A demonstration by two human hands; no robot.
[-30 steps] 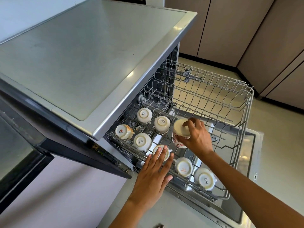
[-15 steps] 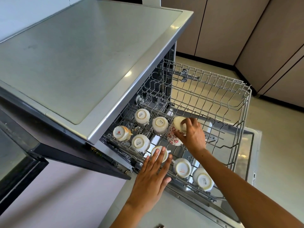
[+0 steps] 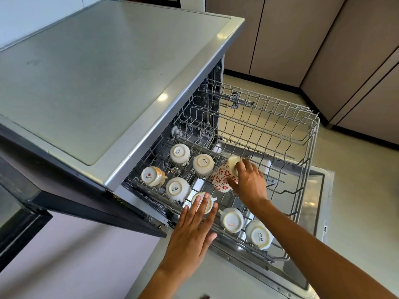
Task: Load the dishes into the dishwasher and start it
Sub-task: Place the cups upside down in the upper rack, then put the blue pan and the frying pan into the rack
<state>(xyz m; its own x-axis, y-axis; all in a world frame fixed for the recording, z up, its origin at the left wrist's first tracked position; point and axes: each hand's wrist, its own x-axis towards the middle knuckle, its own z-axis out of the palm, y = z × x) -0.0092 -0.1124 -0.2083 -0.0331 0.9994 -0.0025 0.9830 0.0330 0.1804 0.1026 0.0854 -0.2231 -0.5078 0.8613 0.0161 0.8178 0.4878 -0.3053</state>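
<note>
Wire rack (image 3: 311,134): red-floral mug (image 3: 222,176) (inverted)

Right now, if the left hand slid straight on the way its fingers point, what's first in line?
The left hand already lies with its fingertips on an upturned white cup. Beyond that, probably the red-flowered mug held by the right hand, though depth is unclear.

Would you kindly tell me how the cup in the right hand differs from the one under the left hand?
The right hand grips a tilted cup with red flowers; the left hand rests straight fingers on a plain cream cup set base-up. The flowered cup looks taller. Both are in the rack.
</note>
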